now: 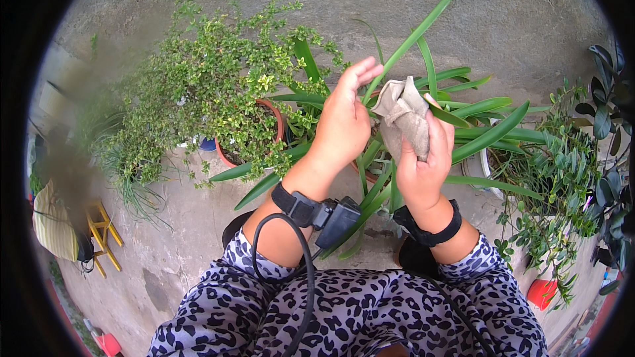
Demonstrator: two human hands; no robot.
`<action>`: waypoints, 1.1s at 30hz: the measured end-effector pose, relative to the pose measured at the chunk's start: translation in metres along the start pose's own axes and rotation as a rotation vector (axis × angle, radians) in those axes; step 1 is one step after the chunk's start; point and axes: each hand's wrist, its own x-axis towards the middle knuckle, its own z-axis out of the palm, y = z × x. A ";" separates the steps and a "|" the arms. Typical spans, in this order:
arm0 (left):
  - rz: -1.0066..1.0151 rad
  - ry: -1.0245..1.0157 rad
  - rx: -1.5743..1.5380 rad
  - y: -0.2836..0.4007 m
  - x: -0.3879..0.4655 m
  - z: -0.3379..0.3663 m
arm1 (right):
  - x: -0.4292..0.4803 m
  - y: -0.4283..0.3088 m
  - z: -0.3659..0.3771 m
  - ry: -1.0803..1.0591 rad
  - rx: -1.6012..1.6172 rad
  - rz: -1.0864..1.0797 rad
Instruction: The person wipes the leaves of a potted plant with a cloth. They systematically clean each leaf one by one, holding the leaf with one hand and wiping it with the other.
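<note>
My right hand (424, 163) grips a crumpled beige cloth (404, 119) above a potted plant with long strap-like green leaves (491, 134). One leaf of that plant curves close beside the fingers of this hand. My left hand (347, 114) is to the left of the cloth with its fingers stretched out. Its fingertips meet the edge of a long upright leaf (421, 27); whether they touch it is hard to tell, and no grip on it shows. Both hands and the cloth hide much of the plant's base and its pot.
A small-leaved bush (213, 79) in a terracotta-coloured pot (279, 119) stands at left. Trailing plants (555, 158) crowd the right, near a white pot (478, 163) and a red pot (541, 293). A yellow stool (103, 233) is at far left. Behind the plants is a concrete wall (347, 0).
</note>
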 end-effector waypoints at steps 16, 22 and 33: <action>-0.102 -0.141 -0.057 -0.011 0.001 -0.004 | 0.013 -0.018 -0.018 -0.014 0.146 -0.196; -0.153 -0.078 -0.118 -0.011 0.002 -0.004 | 0.027 -0.026 -0.028 0.256 0.316 -0.181; -0.220 0.033 -0.300 -0.018 0.000 -0.009 | 0.036 0.053 0.000 0.550 0.894 0.932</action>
